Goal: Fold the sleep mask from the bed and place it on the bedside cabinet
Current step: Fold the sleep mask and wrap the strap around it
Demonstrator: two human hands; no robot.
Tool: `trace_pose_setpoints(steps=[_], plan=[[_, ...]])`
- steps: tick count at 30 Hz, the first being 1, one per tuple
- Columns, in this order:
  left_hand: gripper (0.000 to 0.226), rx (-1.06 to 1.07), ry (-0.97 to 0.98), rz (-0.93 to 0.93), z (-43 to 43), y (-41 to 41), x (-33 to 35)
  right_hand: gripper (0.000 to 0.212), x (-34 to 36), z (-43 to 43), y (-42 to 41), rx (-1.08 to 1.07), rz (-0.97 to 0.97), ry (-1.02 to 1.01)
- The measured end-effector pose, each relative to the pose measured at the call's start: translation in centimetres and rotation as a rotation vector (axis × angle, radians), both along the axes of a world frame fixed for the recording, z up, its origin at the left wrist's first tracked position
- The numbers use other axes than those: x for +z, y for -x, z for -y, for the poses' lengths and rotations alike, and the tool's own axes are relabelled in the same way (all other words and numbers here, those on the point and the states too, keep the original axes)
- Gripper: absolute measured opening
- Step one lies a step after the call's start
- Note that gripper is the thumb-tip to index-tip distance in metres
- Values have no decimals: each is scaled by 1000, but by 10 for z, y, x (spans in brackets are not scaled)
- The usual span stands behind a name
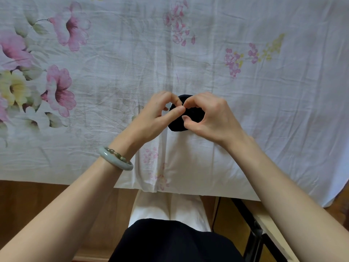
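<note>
i am pinching the black sleep mask [186, 114] on the floral bedsheet [264, 110], left hand [156, 115] and right hand [209, 116] both gripping its bunched edges; it is looking soft, light and floppy.

Soft, even, diffuse light, moderately bright, source not visible. Bed sheet [245, 110] slightly washed out, no glare. Faint shadows only, under hands and along sheet creases. Sleep mask [178, 125] reads as flat black, no detail. Wide-angle bowing at edges; slight overall softness, forearms near bottom corners blurrier
</note>
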State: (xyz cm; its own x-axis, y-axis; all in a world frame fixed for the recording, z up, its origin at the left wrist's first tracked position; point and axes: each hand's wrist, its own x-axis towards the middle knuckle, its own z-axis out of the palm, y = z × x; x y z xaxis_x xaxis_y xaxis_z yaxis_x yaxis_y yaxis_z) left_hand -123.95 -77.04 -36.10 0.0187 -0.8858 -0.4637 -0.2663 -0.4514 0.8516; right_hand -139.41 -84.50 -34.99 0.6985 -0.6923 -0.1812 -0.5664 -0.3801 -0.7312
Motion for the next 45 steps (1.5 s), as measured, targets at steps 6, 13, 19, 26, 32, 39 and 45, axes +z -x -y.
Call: trace_pose_setpoints(steps=[6, 13, 19, 26, 32, 39, 45], plan=[[4, -4, 74, 49, 3, -4, 2, 17, 2, 2, 1, -5, 8, 21], [16, -25, -10, 3, 0, -6, 0, 17, 1, -1, 2, 4, 7, 17], [5, -67, 83, 64, 4, -4, 0, 18, 2, -3, 4, 6, 3, 15], [5, -45, -4, 55, -1, -14, -2, 18, 4, 0, 8, -27, 10, 41], [11, -55, 15, 29, 6, 2, 4, 16, 2, -3, 3, -8, 10, 38], [6, -85, 22, 50, 6, -3, 4, 18, 3, -2, 13, -10, -4, 55], [14, -119, -66, 21, 7, -7, 5, 19, 2, -4, 17, -24, -4, 54]])
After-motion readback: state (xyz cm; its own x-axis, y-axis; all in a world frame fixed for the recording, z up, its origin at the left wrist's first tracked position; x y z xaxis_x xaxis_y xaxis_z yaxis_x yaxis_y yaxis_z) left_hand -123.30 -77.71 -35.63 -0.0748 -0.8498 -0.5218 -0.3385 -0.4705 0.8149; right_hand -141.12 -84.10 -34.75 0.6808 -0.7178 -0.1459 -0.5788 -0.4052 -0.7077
